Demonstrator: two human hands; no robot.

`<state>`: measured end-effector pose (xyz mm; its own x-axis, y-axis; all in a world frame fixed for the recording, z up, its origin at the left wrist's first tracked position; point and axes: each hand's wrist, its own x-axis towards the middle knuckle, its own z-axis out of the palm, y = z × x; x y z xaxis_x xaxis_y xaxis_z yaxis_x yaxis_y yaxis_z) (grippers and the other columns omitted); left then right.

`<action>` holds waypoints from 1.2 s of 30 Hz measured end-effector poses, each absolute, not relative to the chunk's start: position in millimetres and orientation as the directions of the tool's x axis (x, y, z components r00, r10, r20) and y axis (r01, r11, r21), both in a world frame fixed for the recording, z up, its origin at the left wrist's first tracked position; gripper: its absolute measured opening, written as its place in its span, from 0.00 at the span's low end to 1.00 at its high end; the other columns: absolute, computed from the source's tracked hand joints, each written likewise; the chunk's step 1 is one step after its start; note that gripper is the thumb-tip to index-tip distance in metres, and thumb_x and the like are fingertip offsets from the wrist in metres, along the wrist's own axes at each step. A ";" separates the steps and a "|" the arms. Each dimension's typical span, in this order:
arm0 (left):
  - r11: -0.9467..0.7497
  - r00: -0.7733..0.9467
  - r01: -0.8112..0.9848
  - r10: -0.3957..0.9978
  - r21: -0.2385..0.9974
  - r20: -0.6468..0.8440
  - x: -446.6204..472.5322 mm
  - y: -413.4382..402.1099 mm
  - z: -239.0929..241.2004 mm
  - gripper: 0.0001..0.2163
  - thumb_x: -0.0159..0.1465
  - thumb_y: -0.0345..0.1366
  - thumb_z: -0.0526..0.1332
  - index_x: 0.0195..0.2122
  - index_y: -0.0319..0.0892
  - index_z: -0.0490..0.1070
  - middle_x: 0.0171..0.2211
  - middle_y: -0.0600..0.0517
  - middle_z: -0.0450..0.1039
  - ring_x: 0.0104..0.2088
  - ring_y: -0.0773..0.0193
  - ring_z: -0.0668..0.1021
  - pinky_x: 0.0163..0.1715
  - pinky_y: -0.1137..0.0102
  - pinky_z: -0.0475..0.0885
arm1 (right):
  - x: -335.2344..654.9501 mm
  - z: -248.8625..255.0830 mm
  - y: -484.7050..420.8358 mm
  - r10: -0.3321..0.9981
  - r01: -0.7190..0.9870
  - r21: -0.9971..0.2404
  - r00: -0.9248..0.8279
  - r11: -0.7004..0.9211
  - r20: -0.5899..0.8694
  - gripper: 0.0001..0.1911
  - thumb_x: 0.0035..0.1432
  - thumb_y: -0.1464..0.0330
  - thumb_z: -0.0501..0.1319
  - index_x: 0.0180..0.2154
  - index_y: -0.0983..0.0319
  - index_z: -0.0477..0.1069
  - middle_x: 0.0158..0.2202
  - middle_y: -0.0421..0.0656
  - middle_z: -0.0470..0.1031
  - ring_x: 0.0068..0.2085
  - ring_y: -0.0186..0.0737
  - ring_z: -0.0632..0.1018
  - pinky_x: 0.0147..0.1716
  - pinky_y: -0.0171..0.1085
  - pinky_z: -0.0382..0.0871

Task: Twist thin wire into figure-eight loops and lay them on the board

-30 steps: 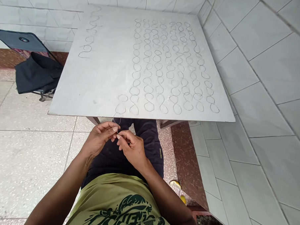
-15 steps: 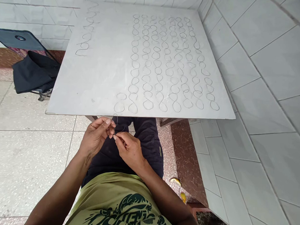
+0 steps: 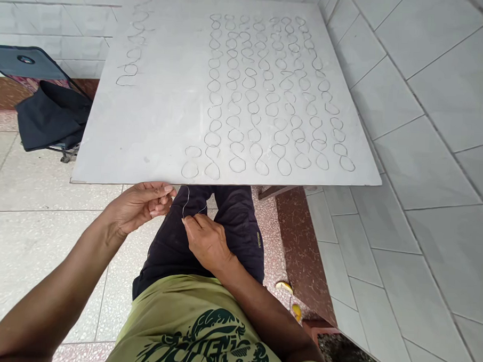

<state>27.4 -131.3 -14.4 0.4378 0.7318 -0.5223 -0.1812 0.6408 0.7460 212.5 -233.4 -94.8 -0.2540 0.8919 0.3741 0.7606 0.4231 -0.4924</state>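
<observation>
A thin, bent wire (image 3: 187,200) rises in a curve from my right hand (image 3: 207,241), whose thumb and fingers pinch it above my lap. Its other end sticks out past the knuckles on the right. My left hand (image 3: 146,204) is beside the table's front edge, thumb pressed to the curled fingers. The wire's top bend comes close to those fingertips, but whether they hold anything is too small to tell. On the white tabletop (image 3: 160,119) lie several columns of wires bent into figure-eights (image 3: 237,157). The nearest ones are a figure-eight (image 3: 212,171) and a shorter one (image 3: 190,169) at the front.
Several wavy wire pieces (image 3: 128,76) lie along the table's left side. A folding chair (image 3: 26,59) with a dark cloth (image 3: 52,116) stands left of the table. Tiled walls (image 3: 438,157) border the back and right. Yellow items (image 3: 295,311) are on the floor at right.
My left hand has moved left, away from my right hand and the wire's middle. My right hand stays nearly in place, still pinching the wire. The view has shifted slightly.
</observation>
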 end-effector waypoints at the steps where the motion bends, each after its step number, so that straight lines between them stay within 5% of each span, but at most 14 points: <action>1: 0.650 0.446 -0.170 0.721 0.740 -0.530 24.7 -127.1 -12.3 0.07 0.59 0.32 0.74 0.35 0.33 0.81 0.22 0.52 0.68 0.21 0.73 0.66 0.17 0.78 0.61 | 212.4 -96.3 -233.7 0.888 0.769 -0.470 -0.273 0.433 0.371 0.12 0.73 0.73 0.54 0.40 0.61 0.76 0.32 0.45 0.75 0.35 0.42 0.76 0.36 0.40 0.67; 9: 0.672 0.422 -0.247 0.724 0.698 -0.547 26.0 -115.2 -11.9 0.06 0.59 0.30 0.73 0.33 0.32 0.82 0.21 0.52 0.66 0.19 0.73 0.66 0.14 0.79 0.59 | 209.3 -97.1 -231.6 0.875 0.793 -0.399 -0.329 0.460 0.354 0.08 0.71 0.75 0.57 0.41 0.61 0.75 0.33 0.44 0.75 0.36 0.41 0.76 0.35 0.39 0.67; 18: 0.522 0.267 -0.089 0.833 0.848 -0.484 29.1 -151.2 -21.0 0.26 0.63 0.56 0.68 0.47 0.35 0.82 0.41 0.38 0.80 0.29 0.62 0.79 0.22 0.73 0.70 | 211.2 -86.1 -235.7 0.881 0.807 -0.396 -0.300 0.439 0.366 0.09 0.70 0.75 0.57 0.37 0.61 0.73 0.31 0.43 0.74 0.33 0.40 0.75 0.32 0.39 0.64; 22: 0.456 0.230 -0.053 0.871 0.888 -0.434 36.4 -176.5 -31.5 0.23 0.61 0.51 0.72 0.48 0.37 0.82 0.44 0.39 0.81 0.33 0.61 0.80 0.28 0.71 0.74 | 209.7 -82.9 -237.3 0.880 0.802 -0.398 -0.314 0.447 0.355 0.10 0.70 0.76 0.57 0.36 0.61 0.73 0.32 0.44 0.75 0.34 0.40 0.75 0.32 0.39 0.64; 26: 0.350 0.147 0.023 0.925 0.936 -0.350 43.5 -187.6 -44.7 0.16 0.58 0.42 0.76 0.44 0.40 0.84 0.35 0.46 0.81 0.30 0.66 0.76 0.29 0.74 0.71 | 208.3 -82.9 -237.9 0.875 0.801 -0.383 -0.335 0.460 0.350 0.09 0.70 0.75 0.57 0.37 0.61 0.73 0.33 0.44 0.75 0.34 0.40 0.75 0.32 0.39 0.65; 33: 0.323 0.087 0.160 0.937 0.933 -0.339 50.3 -188.9 -45.0 0.13 0.56 0.43 0.77 0.39 0.43 0.86 0.29 0.50 0.80 0.28 0.67 0.75 0.28 0.73 0.70 | 206.3 -82.3 -236.9 0.872 0.811 -0.361 -0.338 0.461 0.354 0.11 0.71 0.74 0.57 0.35 0.61 0.72 0.32 0.44 0.75 0.34 0.41 0.76 0.32 0.39 0.66; 36: 0.279 0.061 0.192 0.954 0.941 -0.295 48.6 -187.4 -34.9 0.12 0.56 0.44 0.76 0.38 0.43 0.85 0.28 0.51 0.79 0.27 0.67 0.75 0.28 0.72 0.71 | 207.2 -74.9 -239.0 0.863 0.791 -0.387 -0.331 0.474 0.382 0.08 0.73 0.70 0.57 0.42 0.63 0.74 0.34 0.45 0.76 0.35 0.42 0.77 0.32 0.39 0.68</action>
<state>48.6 -187.4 -34.9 0.0612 0.9535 -0.2950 0.1919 0.2788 0.9410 207.2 -239.0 -74.9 -0.3309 0.8629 0.3819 0.7909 0.4743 -0.3866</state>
